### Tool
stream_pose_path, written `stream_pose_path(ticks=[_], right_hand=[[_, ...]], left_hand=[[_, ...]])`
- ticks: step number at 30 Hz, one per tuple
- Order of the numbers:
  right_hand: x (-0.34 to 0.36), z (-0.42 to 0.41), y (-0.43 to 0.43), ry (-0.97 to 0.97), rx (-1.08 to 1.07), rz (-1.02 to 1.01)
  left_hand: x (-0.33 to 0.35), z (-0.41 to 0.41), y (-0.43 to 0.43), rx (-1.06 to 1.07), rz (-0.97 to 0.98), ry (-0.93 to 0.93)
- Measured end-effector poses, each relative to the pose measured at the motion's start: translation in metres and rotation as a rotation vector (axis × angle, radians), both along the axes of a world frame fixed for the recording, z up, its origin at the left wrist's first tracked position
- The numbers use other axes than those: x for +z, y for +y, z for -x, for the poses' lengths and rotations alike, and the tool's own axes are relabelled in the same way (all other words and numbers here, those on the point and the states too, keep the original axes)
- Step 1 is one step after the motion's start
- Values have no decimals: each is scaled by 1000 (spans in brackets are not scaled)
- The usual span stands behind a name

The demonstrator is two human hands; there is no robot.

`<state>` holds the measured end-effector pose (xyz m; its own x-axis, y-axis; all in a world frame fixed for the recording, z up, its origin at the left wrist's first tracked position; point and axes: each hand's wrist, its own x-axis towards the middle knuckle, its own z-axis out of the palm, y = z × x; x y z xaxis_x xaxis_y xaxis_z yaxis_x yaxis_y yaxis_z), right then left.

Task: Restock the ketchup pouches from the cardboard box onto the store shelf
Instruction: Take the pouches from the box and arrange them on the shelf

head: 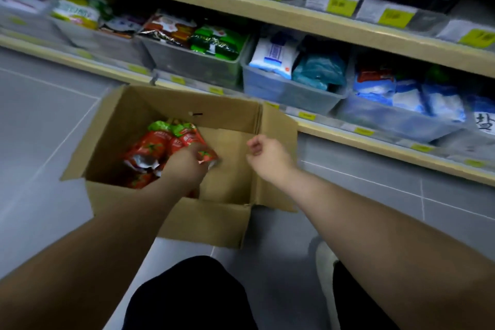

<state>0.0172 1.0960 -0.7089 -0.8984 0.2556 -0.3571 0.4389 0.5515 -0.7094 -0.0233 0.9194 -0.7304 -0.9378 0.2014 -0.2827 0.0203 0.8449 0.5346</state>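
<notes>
The left hand [187,162] is inside the cardboard box [171,220], at centre-left of the frame. Its fingers are turned away from the camera and mostly hidden behind the back of the hand; they appear closed around the lower part of a ketchup pouch [191,139], but the exact grip cannot be confirmed. The held pouch is red with a green top and points toward the upper left.

The right hand [267,154] is at centre frame, above the right edge of the box. Its fingers are curled loosely inward toward the palm. It holds nothing and touches nothing.

The remaining ketchup pouches [148,149] lie in a loose pile in the left half of the box, just left of the left hand. The right half of the box floor is bare cardboard. All four flaps are folded outward. The box stands on a grey tiled floor [40,128].

The store shelf [375,142] runs diagonally across the upper half of the frame. Its lowest level carries clear plastic bins [187,61] holding packaged goods: red and green packs at upper centre, white and blue bags at upper right. Yellow price labels [306,115] line the shelf edges.

The person's dark-clothed knees [192,297] occupy the lower centre of the frame.
</notes>
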Motion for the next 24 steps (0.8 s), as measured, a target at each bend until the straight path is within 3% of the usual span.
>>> stream_pose_path(ticks=[5,19,24], right_hand=[[-54,42,-29,-112,57,59],[-164,120,-62,-498,-82,447],[-174,130,-65,-570,-130,539]], left_hand=[[-35,17,-28,177,5,-99],[-119,60,-6,757,-433,-496],[-122,66,2,889,-578,-546]])
